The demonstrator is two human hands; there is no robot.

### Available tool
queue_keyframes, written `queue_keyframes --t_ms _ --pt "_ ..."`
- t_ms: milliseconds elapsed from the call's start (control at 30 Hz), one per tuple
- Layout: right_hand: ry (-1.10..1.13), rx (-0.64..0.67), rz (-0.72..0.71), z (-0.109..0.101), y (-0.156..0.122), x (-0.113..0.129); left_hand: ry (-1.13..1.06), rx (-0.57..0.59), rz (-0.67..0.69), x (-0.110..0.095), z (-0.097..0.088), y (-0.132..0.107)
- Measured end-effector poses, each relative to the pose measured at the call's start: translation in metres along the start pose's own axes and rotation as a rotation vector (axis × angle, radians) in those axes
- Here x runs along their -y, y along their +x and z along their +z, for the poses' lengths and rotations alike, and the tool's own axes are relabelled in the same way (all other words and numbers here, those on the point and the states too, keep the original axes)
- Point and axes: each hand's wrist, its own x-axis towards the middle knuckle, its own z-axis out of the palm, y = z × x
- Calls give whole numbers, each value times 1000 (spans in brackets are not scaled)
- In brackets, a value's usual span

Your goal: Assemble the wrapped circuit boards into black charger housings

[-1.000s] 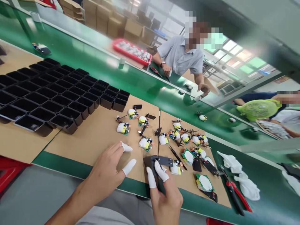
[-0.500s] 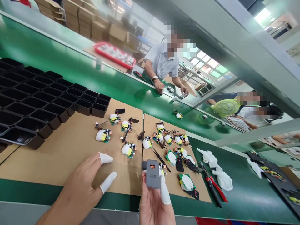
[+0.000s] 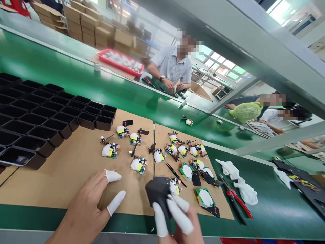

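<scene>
The black compartment tray shows only empty cells; the red tray holds white parts. The right hand grips a black plastic housing above the cardboard's near edge. The left hand hovers spread, holding nothing.

Dark housing: matt grey-black plastic, smooth. Finger cots: thin white rubber, slightly glossy. Sheets under parts: brown cardboard, matt, plain. Trays: black plastic, thin, mild sheen. Conveyor belt: green, smooth, glossy with light glare. Circuit boards: green laminate, white glossy blobs. Cutters: red plastic grips, dark metal. Gloves: white cloth, crumpled.
</scene>
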Motion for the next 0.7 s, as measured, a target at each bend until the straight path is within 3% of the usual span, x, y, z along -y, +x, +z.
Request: queue_keyframes --t_ms 100,167,333,433,567,633,700 --pt "-105 308 -225 -2 3 -12 6 11 -11 3 1 -1" --pt "-105 418 -344 -4 13 -11 12 19 -22 4 1 -2" --pt "-21 261 -487 -6 37 13 11 46 -15 4 -1 -1" --pt "-57 349 -517 -6 36 10 11 64 -38 4 -3 -2" --pt "-163 425 -522 -2 24 -12 31 89 -74 6 -4 -4" --pt "-135 433 -497 2 22 -19 36 103 -64 8 -4 -6" --pt "19 412 -325 7 23 -21 50 101 -43 9 -3 -7"
